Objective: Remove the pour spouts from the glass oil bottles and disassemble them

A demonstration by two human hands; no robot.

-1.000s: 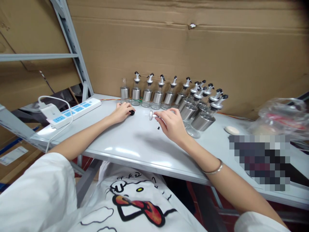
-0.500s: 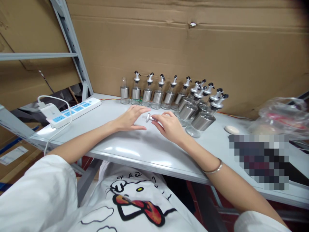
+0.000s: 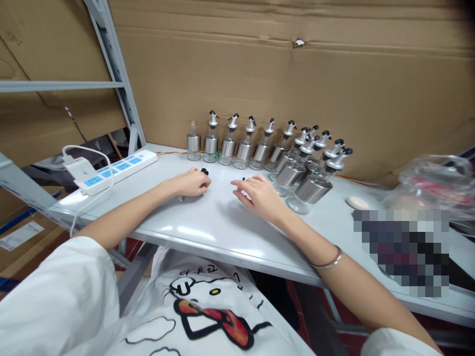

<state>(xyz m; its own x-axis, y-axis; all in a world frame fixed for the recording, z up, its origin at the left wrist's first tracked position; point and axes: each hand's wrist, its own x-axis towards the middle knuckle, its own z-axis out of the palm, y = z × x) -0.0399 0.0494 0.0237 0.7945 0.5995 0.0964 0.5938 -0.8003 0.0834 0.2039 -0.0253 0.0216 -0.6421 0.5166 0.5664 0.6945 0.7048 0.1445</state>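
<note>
My left hand (image 3: 191, 183) is closed in a fist around a pourer spout. Its black end (image 3: 204, 171) shows above the fingers and a bit of silver metal (image 3: 181, 198) below; the rest is hidden. To the right, my right hand (image 3: 258, 195) hovers over the table with thumb and forefinger apart. A tiny black piece (image 3: 244, 179) shows just behind its forefinger; I cannot tell whether the hand touches it. Behind my hands stand several glass bottles with steel sleeves and pourer spouts (image 3: 245, 151). The leftmost bottle (image 3: 193, 143) has no spout.
A white power strip (image 3: 126, 168) with a plugged-in charger (image 3: 79, 169) lies at the left. A pale oval object (image 3: 356, 202) and a clear plastic bag (image 3: 430, 185) lie at the right. Cardboard (image 3: 237, 74) stands behind the grey table (image 3: 208, 217).
The pourer spout has passed from the right fingers into my left hand, which has closed and drawn back to the left. My right thumb and forefinger have come apart.
</note>
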